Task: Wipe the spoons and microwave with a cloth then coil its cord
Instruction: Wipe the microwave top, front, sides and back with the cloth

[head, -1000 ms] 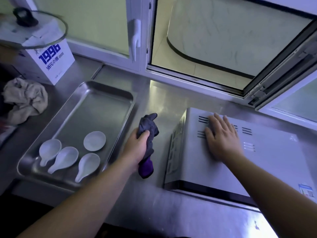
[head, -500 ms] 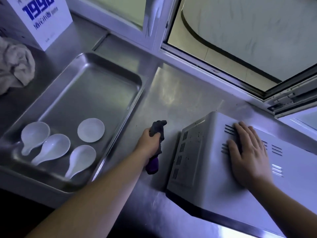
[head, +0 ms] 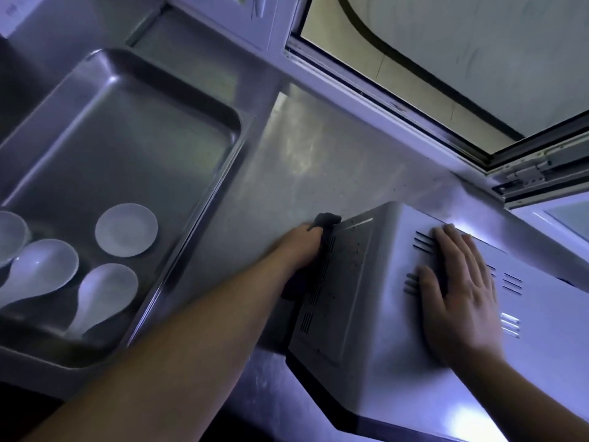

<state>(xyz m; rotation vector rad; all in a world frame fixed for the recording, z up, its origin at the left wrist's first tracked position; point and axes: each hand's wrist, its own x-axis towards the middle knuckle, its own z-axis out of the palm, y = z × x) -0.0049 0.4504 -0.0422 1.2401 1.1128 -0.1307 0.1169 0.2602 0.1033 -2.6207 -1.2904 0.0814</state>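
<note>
Cloth (head: 324,222) now vs microwave (head: 366,301) side, L hand (head: 299,247) moved in, R hand (head: 459,288) flat

No legible text, brand, number or sign is present. A white box (head: 9,14) at the far left corner of the counter (head: 306,161) carries a small dark mark, too blurred and cropped to read. The microwave (head: 398,314) casing shows vent slots only.

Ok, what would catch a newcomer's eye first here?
The two hands on the microwave at lower right: the left hand presses a dark cloth to its vented side, the right hand lies flat on top. Then the white spoons in the tray at left.
</note>
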